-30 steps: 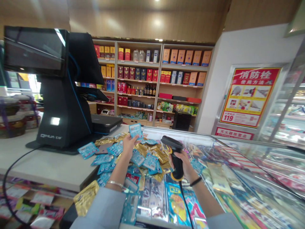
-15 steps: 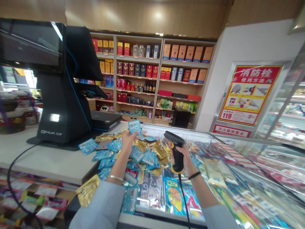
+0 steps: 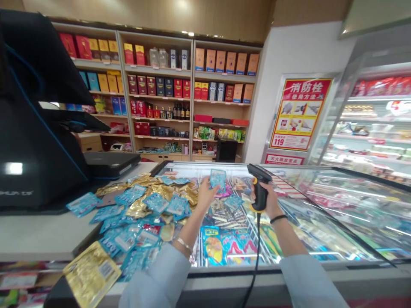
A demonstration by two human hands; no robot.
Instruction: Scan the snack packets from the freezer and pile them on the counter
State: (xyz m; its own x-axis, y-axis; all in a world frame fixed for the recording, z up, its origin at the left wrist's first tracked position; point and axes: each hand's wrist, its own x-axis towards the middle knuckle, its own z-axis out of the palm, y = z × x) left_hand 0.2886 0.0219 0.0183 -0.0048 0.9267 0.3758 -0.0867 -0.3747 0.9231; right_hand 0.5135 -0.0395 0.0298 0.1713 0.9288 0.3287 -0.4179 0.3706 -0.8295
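Between the thumb and fingers of my left hand [image 3: 207, 194] is a small blue packet [image 3: 218, 179], held up above the glass-topped freezer [image 3: 224, 270]. My right hand [image 3: 271, 200] is wrapped round the grip of a black barcode scanner [image 3: 260, 188], its cable hanging down the front. The scanner's head points left, apart from the packet. Left of my left hand lies a heap of blue packets [image 3: 157, 202] and gold packets [image 3: 138, 208]. One more blue packet [image 3: 233, 201] lies alone on the glass between my hands.
A black cash register terminal [image 3: 35, 128] stands on the white counter [image 3: 41, 235] at left. A large gold packet [image 3: 92, 273] lies at the near left edge. Bagged frozen goods [image 3: 213, 246] show under the glass. Behind are shelves of boxes [image 3: 160, 85].
My left hand has carried the blue packet rightward, off the heap and closer to the scanner. My right hand still grips the scanner, and the view has turned to the right.
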